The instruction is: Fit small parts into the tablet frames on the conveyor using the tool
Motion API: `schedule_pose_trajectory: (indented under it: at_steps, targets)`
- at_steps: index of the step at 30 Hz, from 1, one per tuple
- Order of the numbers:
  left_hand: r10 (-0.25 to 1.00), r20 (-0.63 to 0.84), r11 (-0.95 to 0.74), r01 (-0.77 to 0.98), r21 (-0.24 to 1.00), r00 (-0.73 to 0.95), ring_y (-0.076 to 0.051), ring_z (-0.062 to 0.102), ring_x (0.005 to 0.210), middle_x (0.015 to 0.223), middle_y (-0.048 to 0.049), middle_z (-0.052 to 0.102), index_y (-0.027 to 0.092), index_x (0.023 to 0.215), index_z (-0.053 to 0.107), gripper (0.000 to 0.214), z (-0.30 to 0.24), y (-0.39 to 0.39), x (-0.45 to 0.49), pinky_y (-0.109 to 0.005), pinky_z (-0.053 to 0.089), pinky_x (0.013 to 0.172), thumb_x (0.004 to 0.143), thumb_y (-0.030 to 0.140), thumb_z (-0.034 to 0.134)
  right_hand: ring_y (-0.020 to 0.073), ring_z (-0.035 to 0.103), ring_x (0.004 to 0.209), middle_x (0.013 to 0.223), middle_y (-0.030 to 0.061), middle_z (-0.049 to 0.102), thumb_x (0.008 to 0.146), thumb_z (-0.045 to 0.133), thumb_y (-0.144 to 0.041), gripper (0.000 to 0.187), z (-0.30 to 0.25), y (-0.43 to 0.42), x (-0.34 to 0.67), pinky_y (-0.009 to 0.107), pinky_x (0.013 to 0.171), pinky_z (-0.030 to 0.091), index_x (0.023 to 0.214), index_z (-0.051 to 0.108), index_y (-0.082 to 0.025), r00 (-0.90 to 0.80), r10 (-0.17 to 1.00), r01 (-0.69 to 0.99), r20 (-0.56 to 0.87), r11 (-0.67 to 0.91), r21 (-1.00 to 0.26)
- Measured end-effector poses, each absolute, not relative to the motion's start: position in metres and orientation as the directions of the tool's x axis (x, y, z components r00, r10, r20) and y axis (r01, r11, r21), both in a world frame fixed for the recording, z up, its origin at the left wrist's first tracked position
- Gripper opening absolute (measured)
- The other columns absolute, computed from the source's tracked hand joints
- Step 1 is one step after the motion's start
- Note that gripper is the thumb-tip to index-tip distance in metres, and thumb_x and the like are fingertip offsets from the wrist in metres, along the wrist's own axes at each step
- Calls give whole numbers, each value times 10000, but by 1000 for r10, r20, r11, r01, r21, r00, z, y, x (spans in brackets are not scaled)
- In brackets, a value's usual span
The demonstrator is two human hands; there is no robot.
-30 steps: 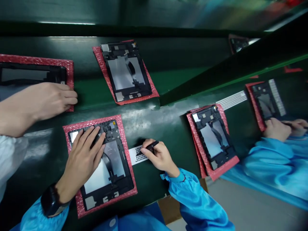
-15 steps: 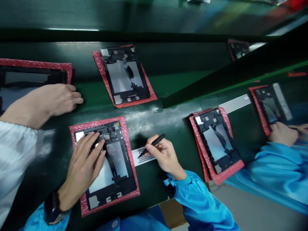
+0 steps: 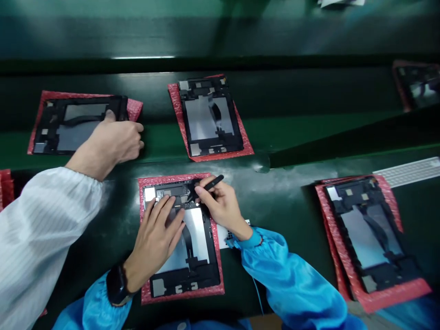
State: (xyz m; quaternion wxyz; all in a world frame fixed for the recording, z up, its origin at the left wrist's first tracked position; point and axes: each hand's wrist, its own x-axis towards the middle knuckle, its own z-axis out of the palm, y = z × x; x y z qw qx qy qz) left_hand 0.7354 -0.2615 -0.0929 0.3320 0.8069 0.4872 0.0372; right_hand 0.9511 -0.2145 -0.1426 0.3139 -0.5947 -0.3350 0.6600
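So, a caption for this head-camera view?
Left hand steadies a black tablet frame on red bubble wrap; right hand works a pen-like tool there.

"What's on the arms?"

"Glossy bright-blue sleeves, the left sleeve [image 3: 98,305] and the right sleeve [image 3: 287,272] both loose and puffy, gathered into a ruffled elastic cuff [image 3: 250,239] at the wrist."

"Anything on the wrists?"

"A chunky black wristwatch [image 3: 117,285] on the left, just behind the bare left hand [image 3: 154,243]."

"And the right?"

"The right hand [image 3: 223,211] is bare too, with a thin blue cord [image 3: 257,293] below that sleeve."
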Motion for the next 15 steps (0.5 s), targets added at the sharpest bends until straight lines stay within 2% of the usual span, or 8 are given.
schedule_pose_trajectory:
  at_steps: [15]
  targets:
    - [836, -243, -312, 790, 528, 493, -360, 597, 1403, 1459, -198, 643, 160, 1379, 624, 437, -119, -267, 737, -608, 473, 1205, 957, 167, 735, 119, 625, 626, 825, -10, 639, 1039, 683, -338, 174, -169, -229, 949, 263, 574, 502, 917, 636, -224, -163, 858, 97, -487, -478, -873]
